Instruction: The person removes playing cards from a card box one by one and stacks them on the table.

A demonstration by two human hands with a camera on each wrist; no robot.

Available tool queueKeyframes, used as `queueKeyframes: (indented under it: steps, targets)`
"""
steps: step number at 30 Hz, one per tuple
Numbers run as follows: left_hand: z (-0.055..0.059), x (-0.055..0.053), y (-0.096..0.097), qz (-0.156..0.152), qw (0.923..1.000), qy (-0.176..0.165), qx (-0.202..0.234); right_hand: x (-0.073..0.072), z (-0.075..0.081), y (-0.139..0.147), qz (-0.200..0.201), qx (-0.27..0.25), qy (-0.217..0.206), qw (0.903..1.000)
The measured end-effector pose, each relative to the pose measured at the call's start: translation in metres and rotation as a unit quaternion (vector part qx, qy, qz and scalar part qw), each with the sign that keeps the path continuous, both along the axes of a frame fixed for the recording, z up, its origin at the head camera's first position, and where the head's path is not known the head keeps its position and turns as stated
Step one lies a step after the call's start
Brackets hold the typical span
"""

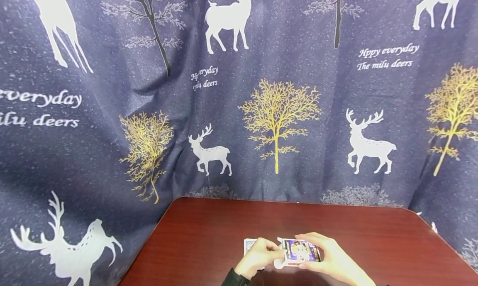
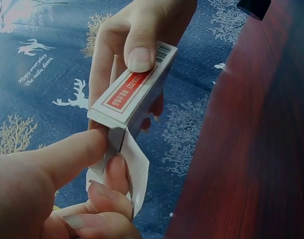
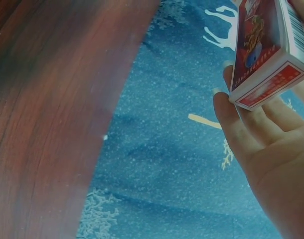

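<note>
My right hand point(image 1: 332, 259) grips a playing-card box point(image 1: 300, 251) by its sides, thumb along one narrow edge. The box has a purple and gold picture on its broad face and red labels on narrow sides. Its end toward my left hand point(image 1: 257, 255) stands open, with a white flap point(image 2: 138, 167) folded out. In the left wrist view, the left thumb and curled fingers pinch at that open end, fingertips inside the flap; what lies between them is mostly hidden. Beneath the left hand lies a white-edged playing card or stack point(image 1: 249, 244), partly covered by the hand.
Both hands work over a reddish-brown wooden table point(image 1: 224, 219) with rounded far corners. A dark blue cloth point(image 1: 298, 186) printed with deer and trees hangs behind the table and along its left side. A dark sleeve point(image 1: 235, 278) covers the left wrist.
</note>
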State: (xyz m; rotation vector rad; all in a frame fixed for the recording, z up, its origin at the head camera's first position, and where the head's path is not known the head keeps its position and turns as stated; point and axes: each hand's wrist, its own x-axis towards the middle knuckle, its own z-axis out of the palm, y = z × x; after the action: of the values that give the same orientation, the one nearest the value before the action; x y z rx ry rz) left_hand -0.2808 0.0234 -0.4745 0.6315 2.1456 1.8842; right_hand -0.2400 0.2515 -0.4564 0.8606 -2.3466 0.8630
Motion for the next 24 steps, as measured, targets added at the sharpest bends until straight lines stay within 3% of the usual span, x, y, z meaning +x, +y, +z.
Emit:
queueKeyframes:
  steps: [12, 24]
  targets:
    - [0.004, -0.002, -0.004, -0.004, 0.9997, -0.023, -0.011, -0.001, -0.001, 0.003, 0.018, -0.021, -0.021, 0.9994]
    - [0.005, -0.007, -0.011, -0.029, 0.9994, -0.003, -0.018, -0.003, 0.000, 0.008, 0.051, -0.040, -0.027, 0.9976]
